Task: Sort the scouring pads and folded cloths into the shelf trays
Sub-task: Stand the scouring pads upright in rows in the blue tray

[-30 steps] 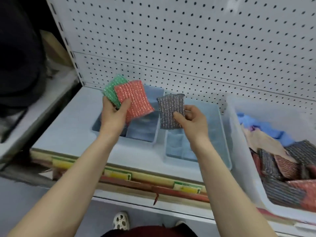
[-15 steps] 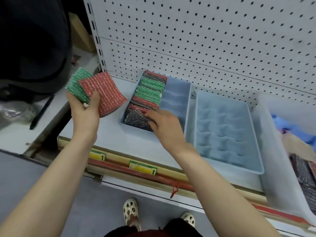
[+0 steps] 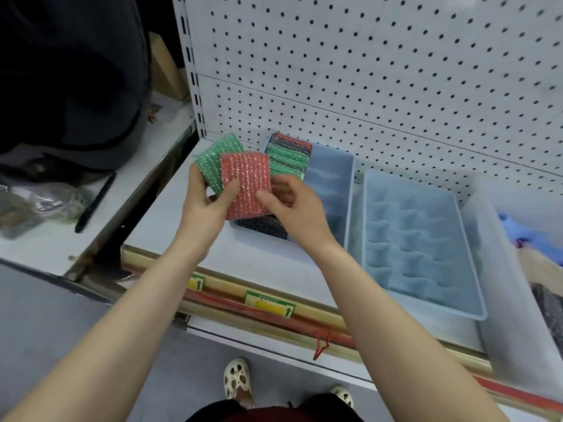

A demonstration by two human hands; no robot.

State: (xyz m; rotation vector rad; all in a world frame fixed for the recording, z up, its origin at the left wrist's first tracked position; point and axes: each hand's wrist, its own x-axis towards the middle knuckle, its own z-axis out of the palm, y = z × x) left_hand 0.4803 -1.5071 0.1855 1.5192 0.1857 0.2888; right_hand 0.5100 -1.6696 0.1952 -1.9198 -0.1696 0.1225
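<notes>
Left hand (image 3: 203, 205) closed on a fanned green pad (image 3: 217, 158) and red pad (image 3: 248, 182), thumb on top, likely to offer one at a time. Right hand (image 3: 294, 205) pinching the red pad's edge, probably to file it. Left tray (image 3: 347, 190) half-filled with upright pads; right tray (image 3: 466, 287) bare; bin (image 3: 499, 269) rightmost.

One head-worn wide-angle view looks forward and steeply down, close over the shelf (image 3: 274, 263). The pegboard (image 3: 380, 71) fills twelve o'clock, the person's shoes (image 3: 237, 379) on the floor lie at six, and forearms enter from below.
</notes>
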